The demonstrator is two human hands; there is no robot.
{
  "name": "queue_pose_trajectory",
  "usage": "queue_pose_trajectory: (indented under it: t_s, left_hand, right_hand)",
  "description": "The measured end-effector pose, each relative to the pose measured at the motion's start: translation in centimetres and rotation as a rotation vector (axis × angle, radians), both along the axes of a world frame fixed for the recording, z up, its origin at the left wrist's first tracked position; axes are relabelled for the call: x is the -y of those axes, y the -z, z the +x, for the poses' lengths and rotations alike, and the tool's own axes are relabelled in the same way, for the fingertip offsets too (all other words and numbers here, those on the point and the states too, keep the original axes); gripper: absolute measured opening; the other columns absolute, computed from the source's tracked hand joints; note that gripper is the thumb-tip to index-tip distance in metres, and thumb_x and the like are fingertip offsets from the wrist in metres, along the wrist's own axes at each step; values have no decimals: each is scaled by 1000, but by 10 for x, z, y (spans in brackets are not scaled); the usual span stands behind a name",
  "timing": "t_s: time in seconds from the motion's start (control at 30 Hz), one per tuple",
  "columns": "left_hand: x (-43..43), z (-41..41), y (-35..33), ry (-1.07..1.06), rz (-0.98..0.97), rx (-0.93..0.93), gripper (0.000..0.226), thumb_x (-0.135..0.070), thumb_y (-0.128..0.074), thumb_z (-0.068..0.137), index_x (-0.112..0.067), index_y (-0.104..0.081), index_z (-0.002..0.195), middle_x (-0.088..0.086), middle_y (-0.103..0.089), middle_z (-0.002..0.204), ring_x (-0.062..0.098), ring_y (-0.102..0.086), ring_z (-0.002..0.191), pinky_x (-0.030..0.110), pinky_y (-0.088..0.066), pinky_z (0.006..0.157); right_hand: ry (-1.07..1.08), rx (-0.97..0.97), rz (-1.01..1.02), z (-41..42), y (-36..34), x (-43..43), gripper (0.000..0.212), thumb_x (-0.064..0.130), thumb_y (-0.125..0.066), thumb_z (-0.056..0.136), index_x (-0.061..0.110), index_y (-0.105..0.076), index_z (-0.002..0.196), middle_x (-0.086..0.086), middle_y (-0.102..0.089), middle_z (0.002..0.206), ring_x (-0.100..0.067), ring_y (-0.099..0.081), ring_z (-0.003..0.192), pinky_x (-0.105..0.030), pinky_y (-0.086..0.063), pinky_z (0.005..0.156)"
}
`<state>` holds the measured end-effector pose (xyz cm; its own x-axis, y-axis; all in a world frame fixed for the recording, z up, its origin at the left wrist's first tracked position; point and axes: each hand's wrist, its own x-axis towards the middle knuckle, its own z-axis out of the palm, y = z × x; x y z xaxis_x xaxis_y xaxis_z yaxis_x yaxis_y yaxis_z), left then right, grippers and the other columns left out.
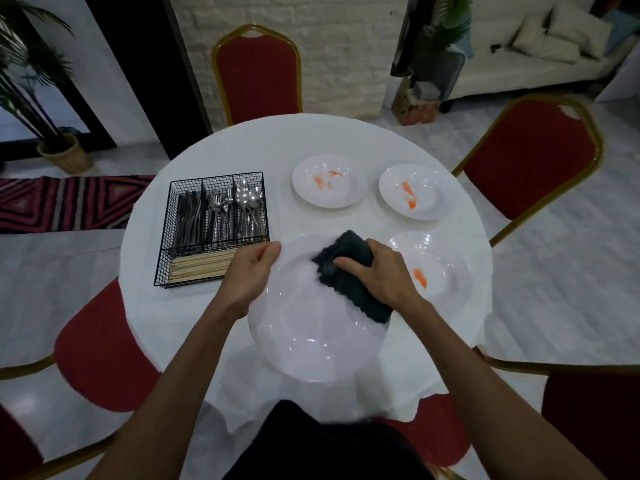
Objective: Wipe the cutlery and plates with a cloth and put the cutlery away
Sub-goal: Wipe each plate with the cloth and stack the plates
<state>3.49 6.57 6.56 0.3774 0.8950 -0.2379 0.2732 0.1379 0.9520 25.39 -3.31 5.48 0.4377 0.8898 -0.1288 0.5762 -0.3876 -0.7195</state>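
A large white plate [311, 341] is held above the near part of the round table. My left hand [251, 271] grips its left rim. My right hand [377, 271] grips a dark folded cloth [349, 271] and presses it onto the plate's upper right part. Just behind the held plate, a white plate [446, 268] with an orange smear lies on the table. Two more smeared plates [329, 181] [412, 192] lie farther back. A black wire cutlery basket [211, 226] at the left holds knives, forks, spoons and wooden chopsticks.
The round table [194, 188] has a white cloth. Red chairs with gold frames stand around it, at the back [258, 74], the right [530, 154], the near left [100, 344] and the near right [588, 424]. A potted plant [65, 154] stands on the floor at the far left.
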Motion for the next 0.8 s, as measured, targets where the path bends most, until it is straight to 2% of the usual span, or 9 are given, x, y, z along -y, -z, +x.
queue_pose_trajectory:
  t_s: [0.1,0.17,0.3,0.4,0.47,0.53,0.63,0.73,0.8]
  left_hand:
    - [7,-3,15,-260,-7,43,34,-27,-54,102,-3,-67,82,9,-63,76,19,-55,71,36,-47,70]
    - [11,-1,25,-423,-43,50,34,-27,-53,103,-18,-65,73,3,-64,75,17,-56,69,33,-49,70]
    - [19,-4,53,-678,-164,50,35,-32,-51,99,-22,-61,67,4,-64,79,25,-60,79,42,-54,77]
    - [30,-15,78,-713,-272,30,33,-30,-49,97,-19,-61,69,6,-64,83,28,-60,81,41,-54,75]
    - [39,-23,93,-724,-309,1,32,-29,-48,95,-15,-59,69,7,-62,81,28,-57,79,39,-51,71]
    - [44,-30,106,-753,-352,-22,32,-32,-47,95,-17,-60,70,8,-63,83,32,-60,84,43,-54,77]
    - [49,-36,115,-809,-433,-31,31,-34,-46,100,-16,-63,82,8,-63,93,34,-59,95,47,-54,91]
    - [50,-35,119,-827,-450,-19,27,-33,-45,102,-15,-63,94,9,-61,101,32,-57,96,43,-52,88]
    - [52,-37,122,-831,-459,-15,27,-33,-45,103,-14,-63,95,10,-61,101,32,-57,94,40,-51,85]
  right_hand:
    - [297,-132,31,-19,26,19,46,61,-70,84,17,-61,96,5,-68,86,-16,-64,82,-33,-50,73]
    - [442,-275,78,-37,44,29,44,59,-70,85,18,-63,100,4,-70,90,-17,-67,86,-35,-54,78]
    - [425,-371,-21,-63,72,41,42,56,-57,95,15,-65,101,0,-71,92,-19,-68,86,-35,-55,75]
    - [234,-177,-239,-52,91,49,55,62,-44,98,11,-65,98,-1,-67,88,-22,-64,82,-34,-49,71]
    - [227,-39,-314,-36,99,51,56,61,-40,100,10,-64,99,-4,-65,88,-26,-62,84,-34,-46,71]
    - [284,-10,-324,-24,106,52,49,54,-42,102,9,-62,100,-8,-68,92,-30,-65,88,-37,-50,74]
    - [273,-153,-296,-25,111,50,45,48,-42,103,8,-60,96,-9,-68,91,-30,-65,90,-41,-53,80]
    - [406,-476,-232,-41,112,47,51,57,-38,102,12,-63,98,-5,-68,96,-25,-65,92,-39,-53,83]
    - [528,-485,-181,-47,116,46,50,56,-35,104,13,-60,98,-8,-67,98,-27,-64,92,-43,-54,88]
